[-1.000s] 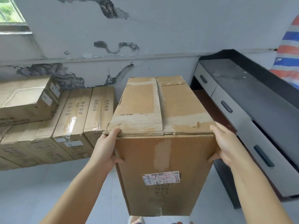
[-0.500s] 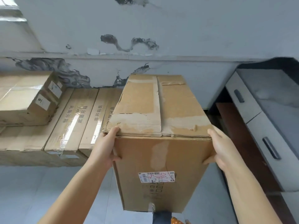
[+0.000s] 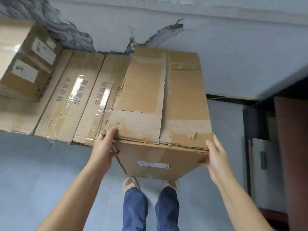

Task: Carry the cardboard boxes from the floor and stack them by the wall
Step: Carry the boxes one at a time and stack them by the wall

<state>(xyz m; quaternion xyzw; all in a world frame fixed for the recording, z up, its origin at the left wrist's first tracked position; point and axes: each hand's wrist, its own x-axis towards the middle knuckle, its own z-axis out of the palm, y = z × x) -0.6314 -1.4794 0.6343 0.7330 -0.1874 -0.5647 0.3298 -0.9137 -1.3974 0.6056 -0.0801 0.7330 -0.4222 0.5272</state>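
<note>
A: What is seen around the carried box [image 3: 160,100]?

B: On its left, two long flat cartons [image 3: 71,100] are laid side by side against the wall [image 3: 233,52], with printed characters and glossy tape strips on top. A smaller box [image 3: 28,64] bearing white labels is set on the stack at the far left. On the right, a dark cabinet [image 3: 260,147] is placed near the wall, and a gap of pale floor [image 3: 225,114] is left between it and the cartons.

A: Where is the carried box held?

B: It is held in front of the body, above the floor, its left edge just beside or over the nearer carton; whether they touch cannot be told. Its far end is seen close to the wall.

A: And the hands?

B: The left hand [image 3: 104,149] is curled round the near left corner, thumb on the top flap. The right hand [image 3: 216,157] is pressed against the near right corner, thumb under the edge, fingers wrapped round the side.

A: What is noted of the surfaces?

B: Worn brown cardboard is seen, with torn paper where tape was stripped, and one barcode label [image 3: 153,164] on the near face. The wall paint is cracked and peeled in grey patches.

A: What is counted below?

B: Two pale slippers [image 3: 130,183] and two blue trouser legs [image 3: 135,209].
</note>
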